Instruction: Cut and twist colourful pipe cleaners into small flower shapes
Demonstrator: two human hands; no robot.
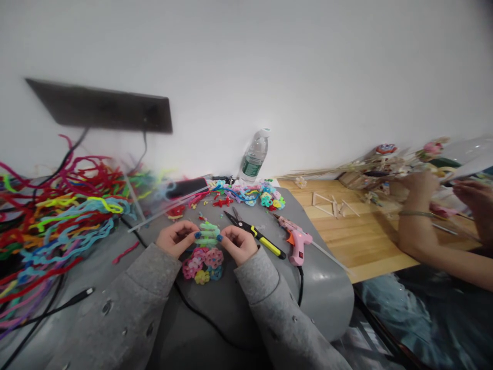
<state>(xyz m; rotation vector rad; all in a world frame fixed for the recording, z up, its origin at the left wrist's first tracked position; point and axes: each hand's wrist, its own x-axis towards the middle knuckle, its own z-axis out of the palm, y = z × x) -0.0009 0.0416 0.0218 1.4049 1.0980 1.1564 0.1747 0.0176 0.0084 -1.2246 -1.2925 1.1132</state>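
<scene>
"Where's the green pipe cleaner (208,226)?"

"Between the hands, over the grey tabletop (327,295), just beyond the bunch of flowers (203,263). The left hand (177,239) pinches its left side, the right hand (239,243) its right, thumbs against fingers."

"How should I shape it?"

"Gently, I'd say: steady one side, bend with the other, and match the loops. Squeezing hard could flatten the fuzz. Mind the glue gun (296,239) past the pliers (265,241); its tip may be hot."
</scene>
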